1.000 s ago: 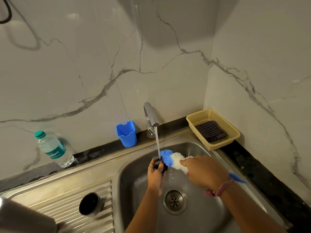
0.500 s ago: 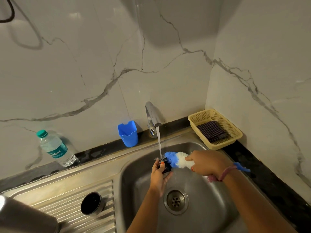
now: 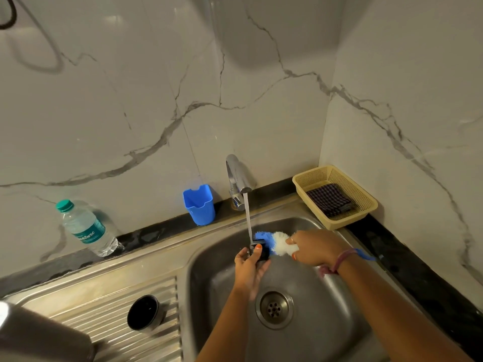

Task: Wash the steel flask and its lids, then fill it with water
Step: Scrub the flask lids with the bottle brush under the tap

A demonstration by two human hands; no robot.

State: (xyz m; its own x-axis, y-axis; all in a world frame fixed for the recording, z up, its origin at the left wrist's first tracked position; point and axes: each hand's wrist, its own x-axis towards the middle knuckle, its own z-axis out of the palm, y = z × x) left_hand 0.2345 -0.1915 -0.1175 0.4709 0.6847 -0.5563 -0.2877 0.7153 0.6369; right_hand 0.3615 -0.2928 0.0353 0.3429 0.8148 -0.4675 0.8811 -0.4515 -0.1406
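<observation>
Small black lid (image 3: 262,250) held under the tap stream (image 3: 248,218) over the back of the sink (image 3: 339,322), left hand (image 3: 248,270) fingers curled round it, presumably so runoff drains; right hand (image 3: 315,248) grips the blue-and-white brush (image 3: 274,242) against it. Flask (image 3: 39,335) lies at the near left desk corner, black cup (image 3: 144,312) on the drainboard; blue holder (image 3: 200,205), bottle (image 3: 87,228) and basket (image 3: 335,195) along the back edge, none obstructing.

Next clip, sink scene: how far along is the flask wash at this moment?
Nothing looks finished. In hand: the left hand holds a small black lid under the running tap while the right hand scrubs it with the brush. A cup lid sits on the drainboard; whether it is washed cannot be told. The flask lies at the lower left, not yet filled.
</observation>
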